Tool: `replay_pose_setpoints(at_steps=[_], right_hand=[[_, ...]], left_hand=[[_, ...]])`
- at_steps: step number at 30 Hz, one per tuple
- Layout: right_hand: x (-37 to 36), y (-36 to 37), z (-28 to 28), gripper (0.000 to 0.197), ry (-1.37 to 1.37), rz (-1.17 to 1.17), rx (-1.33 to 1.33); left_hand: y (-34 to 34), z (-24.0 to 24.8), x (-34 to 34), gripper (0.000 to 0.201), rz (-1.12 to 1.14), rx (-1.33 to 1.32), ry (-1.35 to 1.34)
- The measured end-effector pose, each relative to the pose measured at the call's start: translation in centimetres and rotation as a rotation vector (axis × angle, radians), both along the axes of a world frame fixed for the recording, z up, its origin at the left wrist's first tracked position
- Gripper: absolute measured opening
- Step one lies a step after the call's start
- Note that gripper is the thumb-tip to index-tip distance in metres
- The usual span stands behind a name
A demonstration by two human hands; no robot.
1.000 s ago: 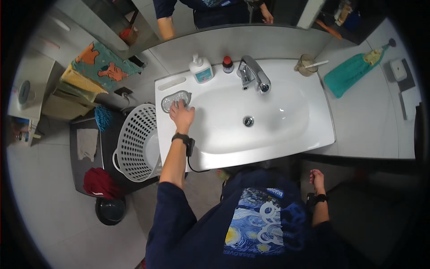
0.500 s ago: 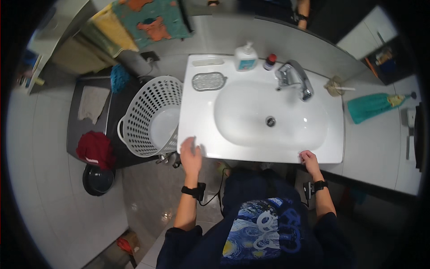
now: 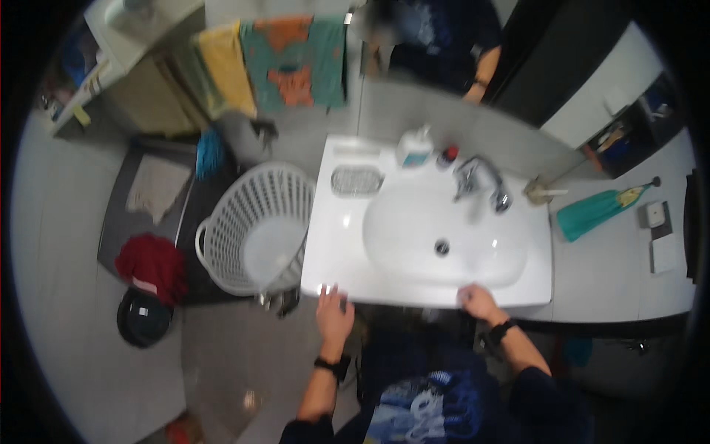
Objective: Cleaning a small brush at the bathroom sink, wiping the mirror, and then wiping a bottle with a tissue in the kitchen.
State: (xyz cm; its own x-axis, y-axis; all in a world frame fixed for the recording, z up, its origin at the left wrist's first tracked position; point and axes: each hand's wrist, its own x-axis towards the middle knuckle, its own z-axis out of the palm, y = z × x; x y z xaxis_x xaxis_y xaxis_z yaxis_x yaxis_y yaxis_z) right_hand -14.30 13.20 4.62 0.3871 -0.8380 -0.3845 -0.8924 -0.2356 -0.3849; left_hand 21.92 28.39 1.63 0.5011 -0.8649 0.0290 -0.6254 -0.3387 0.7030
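At the front left corner of the white washbasin (image 3: pixel 333 270), my left hand (image 3: pixel 335 317) is open, its fingers stretched toward the rim. A small dark spot shows on its fingers, too blurred to name. Over the basin's front edge, farther right, my right hand (image 3: pixel 479 303) has its fingers curled in; blur hides whether anything is between them. The bowl holds no water that I can see, and its drain (image 3: pixel 441 247) is uncovered. Behind it rises a chrome faucet (image 3: pixel 484 181). A white pump bottle (image 3: pixel 414 148), a small red-capped bottle (image 3: pixel 447 155) and an oval soap dish (image 3: pixel 356 180) stand along the back.
Left of the basin is a white perforated laundry basket (image 3: pixel 222 248). Beyond it lie a pale cloth (image 3: pixel 157 185), a dark red cloth (image 3: pixel 153 266) and a black basin (image 3: pixel 140 320). Towels (image 3: pixel 288 66) hang on the wall. A teal bottle (image 3: pixel 589 216) lies at right.
The view has shifted, so the basin sits lower and more of the mirror shows. My right hand has moved left along the front edge. My left hand stays by the left corner.
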Motion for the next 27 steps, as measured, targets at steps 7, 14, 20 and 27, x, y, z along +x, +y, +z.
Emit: replay_pose_setpoints(at_steps=[7,14,20,27], right_hand=[[0.6,0.5,1.0,0.034,0.084,0.060,0.020],[1.1,-2.7,0.7,0.037,0.057,0.091,0.034],[0.9,-6.2,-0.4,0.038,0.178,0.263,0.191],[1.6,-8.7,-0.7,0.042,0.175,0.492,0.360]], left_hand=[[0.9,0.4,1.0,0.019,-0.028,0.016,0.049],[0.1,-0.1,-0.2,0.015,0.045,0.009,0.031],[-0.3,-0.2,-2.0,0.016,0.119,0.066,0.021],[-0.4,-1.3,-4.4,0.011,0.233,0.002,-0.085]])
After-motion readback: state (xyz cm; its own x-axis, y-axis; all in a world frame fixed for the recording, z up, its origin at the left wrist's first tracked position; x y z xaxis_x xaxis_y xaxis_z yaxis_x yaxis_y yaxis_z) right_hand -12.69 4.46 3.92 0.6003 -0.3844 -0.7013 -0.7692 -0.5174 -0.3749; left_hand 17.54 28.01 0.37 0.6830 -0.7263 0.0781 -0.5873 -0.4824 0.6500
